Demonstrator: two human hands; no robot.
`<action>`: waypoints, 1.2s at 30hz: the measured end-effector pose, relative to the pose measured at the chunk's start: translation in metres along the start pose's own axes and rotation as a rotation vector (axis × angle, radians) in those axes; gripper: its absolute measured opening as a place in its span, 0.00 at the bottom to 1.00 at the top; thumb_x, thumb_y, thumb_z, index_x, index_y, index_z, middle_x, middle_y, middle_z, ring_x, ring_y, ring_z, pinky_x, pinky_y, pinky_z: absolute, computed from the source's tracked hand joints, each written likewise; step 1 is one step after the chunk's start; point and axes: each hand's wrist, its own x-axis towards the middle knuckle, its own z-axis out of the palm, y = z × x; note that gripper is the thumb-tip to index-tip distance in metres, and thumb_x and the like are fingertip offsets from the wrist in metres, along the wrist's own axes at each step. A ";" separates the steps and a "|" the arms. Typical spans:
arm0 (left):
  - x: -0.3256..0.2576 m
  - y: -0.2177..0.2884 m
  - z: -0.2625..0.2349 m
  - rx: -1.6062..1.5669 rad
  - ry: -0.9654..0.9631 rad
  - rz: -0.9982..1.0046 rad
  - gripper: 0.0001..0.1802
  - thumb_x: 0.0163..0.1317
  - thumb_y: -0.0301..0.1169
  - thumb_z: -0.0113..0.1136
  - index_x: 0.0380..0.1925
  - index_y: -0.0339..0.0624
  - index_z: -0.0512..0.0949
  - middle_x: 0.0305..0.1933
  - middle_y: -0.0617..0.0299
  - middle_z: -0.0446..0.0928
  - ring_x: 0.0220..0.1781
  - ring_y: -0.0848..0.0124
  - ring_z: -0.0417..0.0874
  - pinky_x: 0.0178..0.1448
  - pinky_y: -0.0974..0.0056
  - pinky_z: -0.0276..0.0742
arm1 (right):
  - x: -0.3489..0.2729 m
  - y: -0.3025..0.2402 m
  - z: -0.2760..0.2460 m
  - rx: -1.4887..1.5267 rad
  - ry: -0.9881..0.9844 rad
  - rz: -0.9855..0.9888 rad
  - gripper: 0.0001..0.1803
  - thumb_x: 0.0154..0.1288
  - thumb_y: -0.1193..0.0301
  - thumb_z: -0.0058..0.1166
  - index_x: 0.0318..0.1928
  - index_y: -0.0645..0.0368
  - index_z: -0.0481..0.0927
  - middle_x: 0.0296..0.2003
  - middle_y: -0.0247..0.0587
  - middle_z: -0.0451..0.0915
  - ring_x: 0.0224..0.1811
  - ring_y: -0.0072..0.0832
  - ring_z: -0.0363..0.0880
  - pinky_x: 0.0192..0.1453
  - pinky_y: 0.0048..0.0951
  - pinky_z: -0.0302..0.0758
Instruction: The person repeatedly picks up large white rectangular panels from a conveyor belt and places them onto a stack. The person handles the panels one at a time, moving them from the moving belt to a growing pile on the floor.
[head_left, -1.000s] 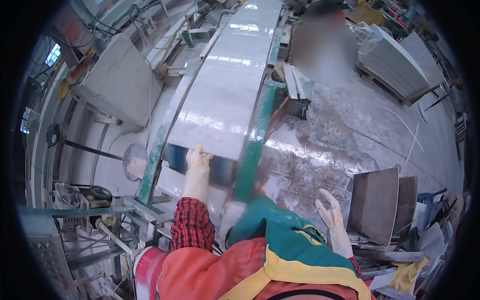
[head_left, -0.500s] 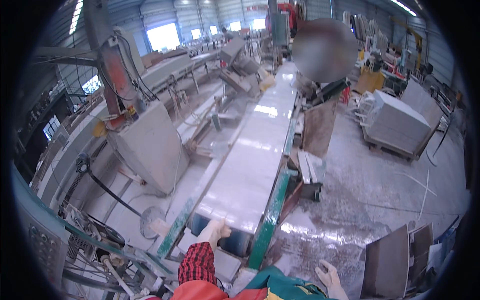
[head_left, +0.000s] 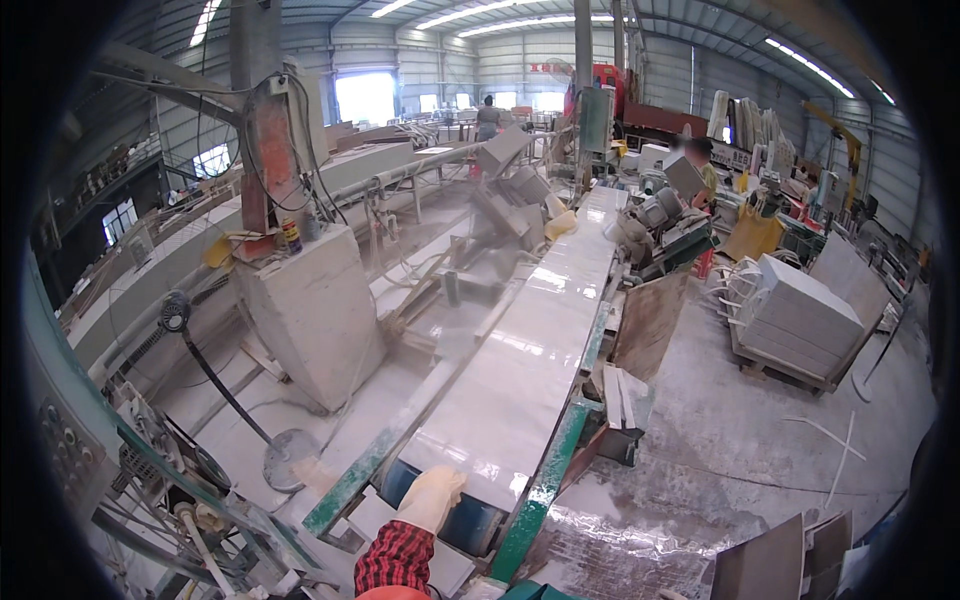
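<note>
A gloved left hand (head_left: 430, 497) rests flat, fingers loose, on the near end of a wet stone slab (head_left: 520, 370) (right hand unseen); the slick surface beyond the fingertips could let it slip.

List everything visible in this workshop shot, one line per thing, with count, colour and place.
stone slab: one, pale grey, glossy, lying lengthwise on the conveyor at centre
conveyor frame: one, green rails, either side of the slab
roller: one, dark blue, under the slab's near end
cutting machine: one, red and grey, on a pale block at left
hose: one, black, lower left
stacked slabs: one stack, grey, on a pallet at right
leaning panel: one, brown, right of the conveyor
people: two, small, far background
left hand: one, pale glove, red checked sleeve, resting on the slab's near edge
right hand: not in view
</note>
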 end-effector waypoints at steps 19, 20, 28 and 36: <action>0.064 -0.006 0.115 0.307 0.596 0.671 0.20 0.63 0.41 0.58 0.46 0.37 0.78 0.40 0.46 0.81 0.44 0.54 0.83 0.48 0.57 0.78 | -0.230 0.147 -0.084 -0.977 1.267 0.906 0.35 0.73 0.46 0.39 0.60 0.68 0.71 0.56 0.59 0.75 0.58 0.52 0.73 0.66 0.44 0.66; 0.048 0.015 0.107 0.309 0.456 0.583 0.27 0.58 0.42 0.61 0.55 0.41 0.74 0.53 0.43 0.76 0.57 0.50 0.76 0.60 0.51 0.70 | -0.239 0.142 -0.082 -1.187 1.241 0.960 0.37 0.72 0.45 0.40 0.61 0.70 0.70 0.57 0.61 0.74 0.59 0.51 0.73 0.66 0.43 0.67; 0.055 0.005 0.134 0.716 0.089 0.391 0.40 0.59 0.53 0.59 0.66 0.44 0.64 0.73 0.41 0.56 0.74 0.43 0.55 0.75 0.47 0.51 | -0.251 0.160 -0.065 -1.481 1.553 0.918 0.34 0.68 0.45 0.48 0.52 0.68 0.77 0.45 0.54 0.80 0.46 0.46 0.80 0.53 0.40 0.77; 0.069 0.001 0.127 0.769 0.034 0.447 0.45 0.54 0.56 0.64 0.65 0.40 0.64 0.70 0.38 0.59 0.72 0.43 0.58 0.74 0.48 0.56 | -0.243 0.184 -0.065 -1.198 1.620 1.057 0.27 0.70 0.50 0.48 0.48 0.65 0.76 0.45 0.51 0.78 0.47 0.44 0.77 0.52 0.41 0.75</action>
